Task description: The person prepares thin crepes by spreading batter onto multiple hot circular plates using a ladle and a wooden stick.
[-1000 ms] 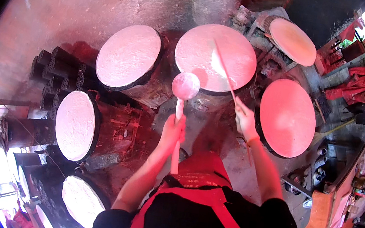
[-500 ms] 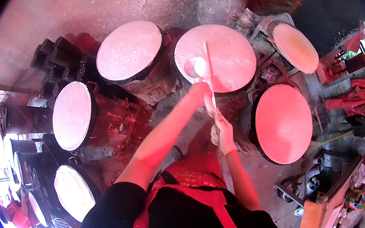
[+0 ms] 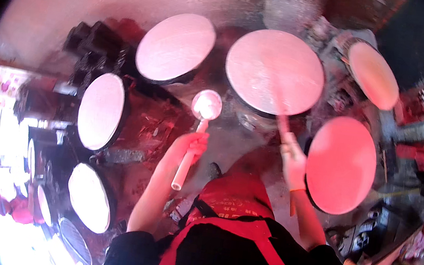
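Observation:
My left hand (image 3: 191, 147) grips the pale handle of a round metal ladle (image 3: 206, 105), whose bright bowl points away from me beside the middle griddle. My right hand (image 3: 293, 158) is closed round a long thin wooden stick (image 3: 282, 118). The stick's far part, blurred, reaches over the pale batter sheet (image 3: 270, 59) covering the round middle griddle. Whether its tip touches the batter I cannot tell. Close to my right forearm is another round griddle with a pink-lit sheet (image 3: 341, 165).
More round griddles with pale sheets stand to the left, among them a far-left one (image 3: 176, 47) and a nearer one (image 3: 100, 111). Dark cylindrical briquettes (image 3: 95, 44) are stacked behind them. A tilted round sheet (image 3: 374, 75) is at the far right. Another person in red (image 3: 20, 209) is at the left edge.
My hands have moved apart: the left has drawn the ladle back and left from over the middle griddle. The right has shifted rightward with the stick. The view has turned slightly.

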A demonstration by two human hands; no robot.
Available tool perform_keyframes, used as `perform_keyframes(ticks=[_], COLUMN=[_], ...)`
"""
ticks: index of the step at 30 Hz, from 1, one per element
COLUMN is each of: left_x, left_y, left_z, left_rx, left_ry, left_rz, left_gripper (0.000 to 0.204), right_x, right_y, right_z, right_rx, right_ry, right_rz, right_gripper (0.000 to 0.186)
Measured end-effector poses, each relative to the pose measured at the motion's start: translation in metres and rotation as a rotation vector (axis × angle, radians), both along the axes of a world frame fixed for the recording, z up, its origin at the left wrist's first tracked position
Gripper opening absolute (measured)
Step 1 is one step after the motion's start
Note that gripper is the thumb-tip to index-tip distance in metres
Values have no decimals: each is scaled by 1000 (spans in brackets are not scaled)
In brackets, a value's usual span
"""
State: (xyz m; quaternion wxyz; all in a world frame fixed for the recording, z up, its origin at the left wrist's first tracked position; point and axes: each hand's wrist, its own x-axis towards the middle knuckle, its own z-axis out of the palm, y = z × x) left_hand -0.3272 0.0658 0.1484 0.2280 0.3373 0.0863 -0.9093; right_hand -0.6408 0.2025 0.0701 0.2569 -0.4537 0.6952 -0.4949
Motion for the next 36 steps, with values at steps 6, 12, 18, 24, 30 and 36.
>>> perform_keyframes(ticks=[6, 12, 18, 24, 30, 36], left_x=[61, 128, 199, 207, 196, 162], left_y=[80, 135, 154, 201, 265, 280], left_z=[-25, -23, 7, 34, 34, 75], left_rx=[258, 396, 167, -9, -3, 52], left_ry=[199, 325, 338, -66, -210, -14], left_rz=[436, 758, 1114, 1600, 2053, 2551], left_gripper=[11, 6, 8, 11, 9, 13], right_x=[10, 100, 253, 445, 638, 691], right_y=[32, -35, -210, -220, -217, -146], right_z=[3, 33, 13, 51, 56, 50], right_rx=[213, 27, 106, 153, -88, -619], right_ry=[126, 56, 150, 424, 538, 579], right_rz=[191, 544, 1058, 1585, 1839, 2187], right_gripper=[42, 51, 21, 28, 31, 34])
